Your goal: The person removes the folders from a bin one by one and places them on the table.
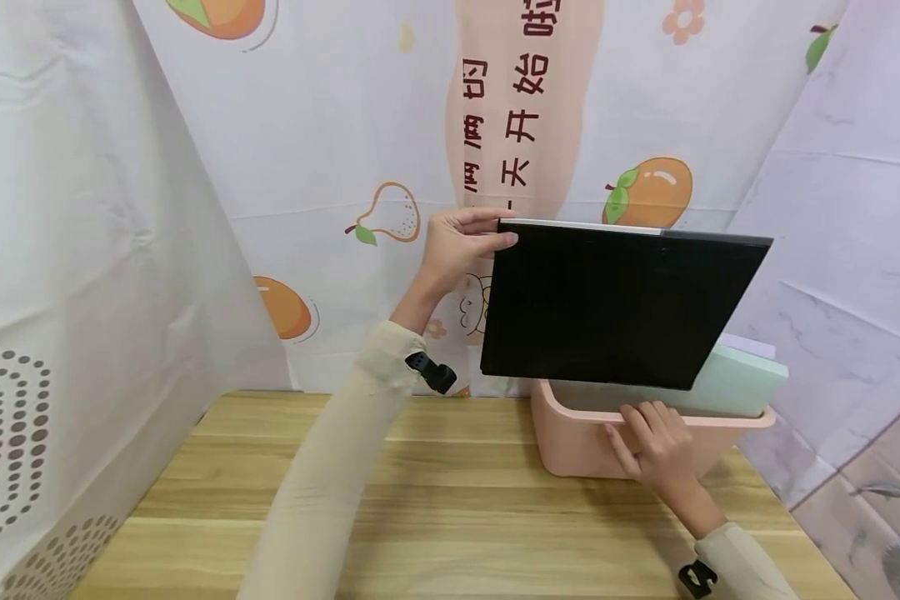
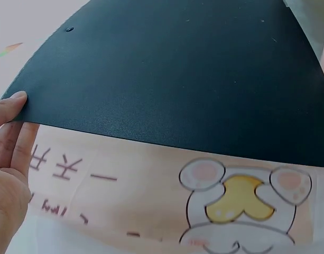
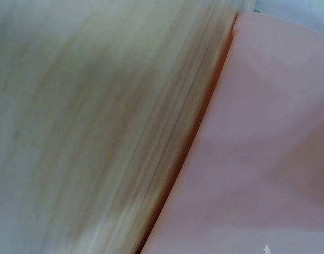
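Observation:
My left hand (image 1: 457, 246) pinches the upper left corner of a black folder (image 1: 607, 308), thumb on the near face and fingers behind. In the left wrist view, the thumb lies on the dark cover of the folder (image 2: 167, 79), which has a small rivet near one edge. A white strip shows along its top edge in the head view. The folder is tilted above a pink storage bin (image 1: 585, 442), partly hiding its opening. My right hand (image 1: 663, 446) grips the bin's front rim, fingers over the edge and thumb outside. Only the wall of the bin (image 3: 246, 137) and the table show in the right wrist view.
A mint green boxy item (image 1: 742, 383) leans inside the bin's right part, with a lavender item (image 1: 750, 344) behind it. The bin stands at the right rear of the wooden table (image 1: 450, 508). A printed curtain (image 1: 330, 125) hangs close behind the table.

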Demonstrator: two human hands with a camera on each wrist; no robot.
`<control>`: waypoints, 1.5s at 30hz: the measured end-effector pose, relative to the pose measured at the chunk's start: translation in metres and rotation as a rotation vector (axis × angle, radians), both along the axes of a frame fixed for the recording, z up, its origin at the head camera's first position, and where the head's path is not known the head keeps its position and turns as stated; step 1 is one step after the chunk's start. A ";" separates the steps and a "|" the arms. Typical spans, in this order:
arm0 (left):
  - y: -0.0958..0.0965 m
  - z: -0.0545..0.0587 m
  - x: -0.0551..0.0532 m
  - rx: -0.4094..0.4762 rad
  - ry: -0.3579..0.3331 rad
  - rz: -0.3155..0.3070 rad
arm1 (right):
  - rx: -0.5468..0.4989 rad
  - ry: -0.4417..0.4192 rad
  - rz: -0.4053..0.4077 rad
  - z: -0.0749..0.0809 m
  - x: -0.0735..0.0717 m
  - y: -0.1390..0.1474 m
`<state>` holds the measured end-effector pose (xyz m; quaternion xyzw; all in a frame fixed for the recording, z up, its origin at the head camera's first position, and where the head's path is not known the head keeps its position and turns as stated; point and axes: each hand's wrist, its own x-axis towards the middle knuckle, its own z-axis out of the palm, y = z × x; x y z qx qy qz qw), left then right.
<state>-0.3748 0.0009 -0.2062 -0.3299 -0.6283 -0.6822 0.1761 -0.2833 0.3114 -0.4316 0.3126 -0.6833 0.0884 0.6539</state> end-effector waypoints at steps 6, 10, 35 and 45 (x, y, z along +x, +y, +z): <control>-0.018 0.000 -0.002 -0.004 0.005 0.019 | 0.002 -0.002 -0.003 0.001 0.000 0.001; -0.029 -0.001 -0.003 -0.002 -0.007 0.020 | 0.000 0.001 0.003 0.002 0.001 0.000; -0.102 -0.001 -0.001 0.050 -0.051 0.081 | -0.028 0.023 0.022 0.006 0.004 -0.006; -0.133 -0.001 0.002 0.113 -0.020 0.078 | -0.022 0.017 0.028 0.007 0.005 -0.006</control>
